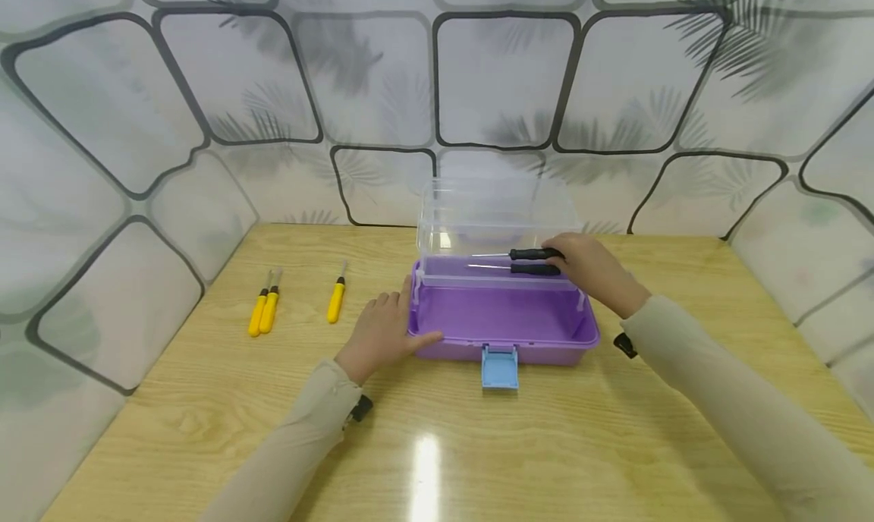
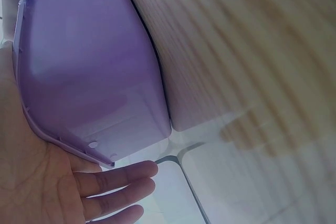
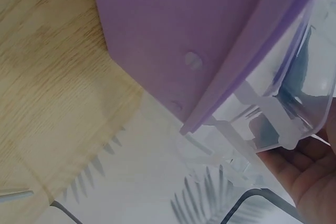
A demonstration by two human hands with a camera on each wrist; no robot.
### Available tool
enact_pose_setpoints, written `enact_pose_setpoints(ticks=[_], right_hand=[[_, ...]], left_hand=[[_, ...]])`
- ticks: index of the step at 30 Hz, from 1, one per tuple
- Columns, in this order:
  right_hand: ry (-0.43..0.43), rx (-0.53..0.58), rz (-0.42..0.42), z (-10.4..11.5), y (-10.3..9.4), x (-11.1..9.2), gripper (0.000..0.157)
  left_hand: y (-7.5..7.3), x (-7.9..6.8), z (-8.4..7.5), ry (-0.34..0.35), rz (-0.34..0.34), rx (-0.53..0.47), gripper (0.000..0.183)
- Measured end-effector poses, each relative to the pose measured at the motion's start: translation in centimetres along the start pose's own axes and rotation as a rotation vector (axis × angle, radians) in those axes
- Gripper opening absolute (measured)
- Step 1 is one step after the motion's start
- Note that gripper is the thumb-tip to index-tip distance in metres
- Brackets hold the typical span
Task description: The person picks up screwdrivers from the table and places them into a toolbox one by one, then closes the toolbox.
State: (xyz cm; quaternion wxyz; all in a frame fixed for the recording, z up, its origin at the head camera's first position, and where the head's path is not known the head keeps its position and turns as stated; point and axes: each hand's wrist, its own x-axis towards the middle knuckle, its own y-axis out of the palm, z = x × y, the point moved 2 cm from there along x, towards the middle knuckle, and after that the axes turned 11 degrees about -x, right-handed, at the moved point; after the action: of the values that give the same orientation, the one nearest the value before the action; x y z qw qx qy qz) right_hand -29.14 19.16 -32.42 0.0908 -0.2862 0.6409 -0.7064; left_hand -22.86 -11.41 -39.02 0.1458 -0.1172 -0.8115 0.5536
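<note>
A purple toolbox (image 1: 505, 353) stands on the table with its clear lid (image 1: 501, 203) raised. My left hand (image 1: 384, 332) rests against its left end, thumb over the front rim; the left wrist view shows the fingers (image 2: 118, 179) extended past a corner. My right hand (image 1: 592, 268) grips the right end of the clear inner tray (image 1: 492, 281), with fingers (image 3: 294, 169) curled behind that end in the right wrist view. Two black-handled screwdrivers lie in the tray, the rear screwdriver (image 1: 526, 254) partly covered by my fingertips and the front screwdriver (image 1: 535, 269) just before it.
Left of the toolbox, a yellow-handled screwdriver (image 1: 337, 300) lies alone. Farther left, two more yellow-handled screwdrivers (image 1: 269, 312) lie side by side. A light blue latch (image 1: 500, 369) hangs at the box front. Patterned wall covering (image 1: 505, 82) encloses the table's back and sides.
</note>
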Motion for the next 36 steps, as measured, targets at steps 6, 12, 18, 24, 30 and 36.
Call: enact_pose_setpoints(ticks=[6,12,18,24,30,36], right_hand=[[0.017,-0.029,0.047,-0.1,0.2,0.5,0.007],[0.005,-0.034,0.061,-0.1,0.2,0.7,0.005],[0.002,-0.018,0.058,-0.2,0.5,0.7,0.007],[0.011,0.004,0.044,-0.5,0.6,0.2,0.022],[0.027,0.002,0.02,-0.7,-0.2,-0.6,0.037],[0.012,0.051,-0.051,-0.8,-1.5,-1.5,0.037]], left_hand=[[-0.1,0.0,-0.1,-0.002,0.008,-0.006,0.11],[0.1,0.0,-0.1,-0.007,0.006,-0.019,0.11],[0.3,0.0,0.0,-0.01,0.001,-0.024,0.11],[0.3,0.0,0.0,-0.001,0.001,-0.028,0.111],[0.3,0.0,0.0,0.007,-0.005,-0.025,0.11],[-0.1,-0.1,-0.1,0.001,-0.001,-0.016,0.11]])
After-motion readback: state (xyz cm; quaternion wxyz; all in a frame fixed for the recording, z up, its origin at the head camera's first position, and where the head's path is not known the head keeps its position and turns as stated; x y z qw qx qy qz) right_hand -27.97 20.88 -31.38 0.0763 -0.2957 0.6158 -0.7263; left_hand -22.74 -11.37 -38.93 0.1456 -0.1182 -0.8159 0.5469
